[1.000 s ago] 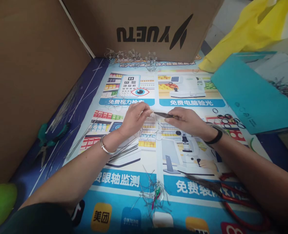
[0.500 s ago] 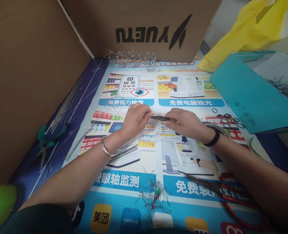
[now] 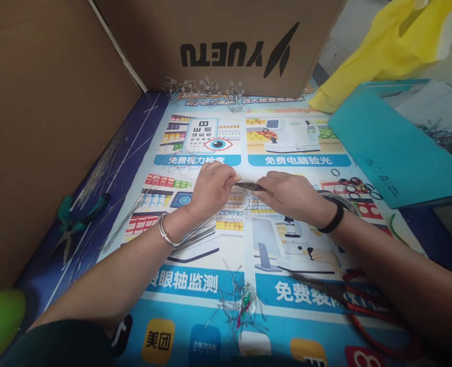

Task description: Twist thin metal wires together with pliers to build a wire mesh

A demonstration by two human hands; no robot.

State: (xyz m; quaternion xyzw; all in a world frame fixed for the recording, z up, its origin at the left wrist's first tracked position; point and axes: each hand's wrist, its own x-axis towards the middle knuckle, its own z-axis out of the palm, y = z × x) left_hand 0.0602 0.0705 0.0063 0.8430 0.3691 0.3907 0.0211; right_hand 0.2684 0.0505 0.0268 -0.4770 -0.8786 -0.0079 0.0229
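My right hand [image 3: 293, 196] is closed around a pair of needle-nose pliers [image 3: 251, 186], its dark pointed jaws aimed left. My left hand [image 3: 214, 192] pinches at the jaws' tip, thumb against forefinger, on what looks like thin wire. Most of that piece is hidden by the fingers. Just below the jaws, a fine bent wire [image 3: 252, 204] hangs or lies between both hands; which one I cannot tell. Under my left wrist, straight grey wires [image 3: 195, 239] lie on the printed mat [image 3: 226, 278].
Teal-handled pliers [image 3: 75, 221] and loose wires lie left. Red-handled scissors [image 3: 348, 300] rest by my right forearm. A tangle of wire offcuts [image 3: 243, 300] sits in front. Black rings [image 3: 354, 187], a blue box [image 3: 398, 148] and cardboard walls [image 3: 229, 30] surround the mat. Wire pieces [image 3: 233, 97] stand behind.
The right hand has turned slightly over the pliers, covering more of its handles. The left hand stays nearly in place, still pinching at the tip.
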